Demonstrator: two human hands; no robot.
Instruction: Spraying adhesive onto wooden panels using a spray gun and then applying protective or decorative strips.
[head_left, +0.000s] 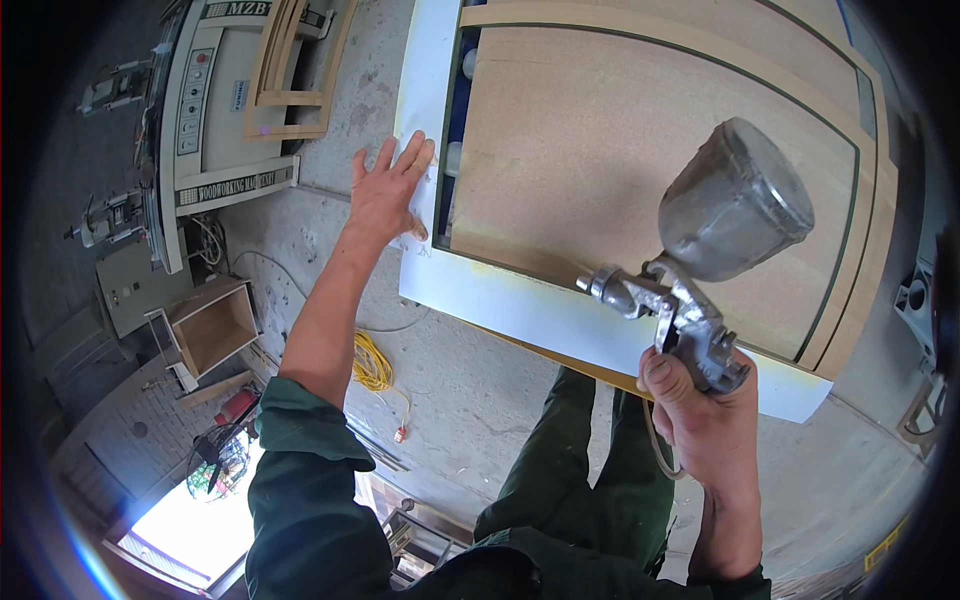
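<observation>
My right hand (pixel 712 425) is wrapped round the grip of a metal spray gun (pixel 690 318). The gun's grey cup (pixel 735 205) sits on top, tilted to the right, and its nozzle points left. A hose hangs below the grip. My left hand (pixel 383 197) rests with spread fingers on the left edge of a white-faced board (pixel 520 288). On this board lies a wooden frame with a tan inner panel (pixel 600 130). The gun is held above the panel's near right part and covers some of it.
A woodworking machine (pixel 205 110) with a button panel stands at the far left, with light wooden frames (pixel 320 115) beside it. A coiled yellow cord (pixel 372 365) lies on the concrete floor. An open wooden box (pixel 213 330) and a fan (pixel 217 462) are at the left.
</observation>
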